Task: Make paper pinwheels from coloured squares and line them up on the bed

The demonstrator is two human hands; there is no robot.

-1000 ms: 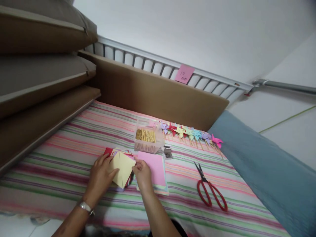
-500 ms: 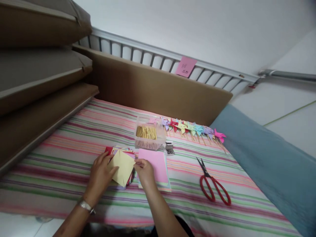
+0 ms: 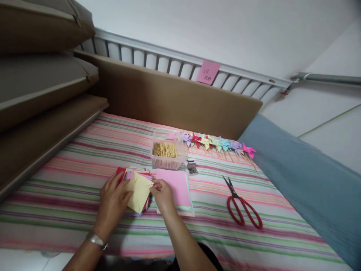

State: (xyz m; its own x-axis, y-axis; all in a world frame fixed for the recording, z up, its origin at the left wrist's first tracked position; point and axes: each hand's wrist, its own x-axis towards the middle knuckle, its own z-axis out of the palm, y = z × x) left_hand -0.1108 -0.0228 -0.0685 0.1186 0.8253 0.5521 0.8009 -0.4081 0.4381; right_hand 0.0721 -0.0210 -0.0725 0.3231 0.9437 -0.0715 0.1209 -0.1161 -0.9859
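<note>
My left hand (image 3: 112, 203) lies on the left part of a folded yellow paper square (image 3: 139, 192), fingers pressing it down on a small pile of coloured papers (image 3: 130, 174). At the square's right corner my right hand (image 3: 163, 194) pinches the yellow paper with curled fingers. Just right of that hand lies a stack of pink paper sheets (image 3: 175, 186). All of this rests on a striped cloth (image 3: 84, 158).
A clear box of wooden sticks (image 3: 166, 153) stands behind the papers, with small black clips (image 3: 191, 167) beside it. A row of paper pinwheels (image 3: 216, 143) lies further back. Red scissors (image 3: 242, 209) lie to the right. Brown cushions (image 3: 42, 94) stack on the left; a blue cover (image 3: 304, 188) lies on the right.
Both hands stay on the yellow paper with only slight finger shifts; the view has drifted a little.
</note>
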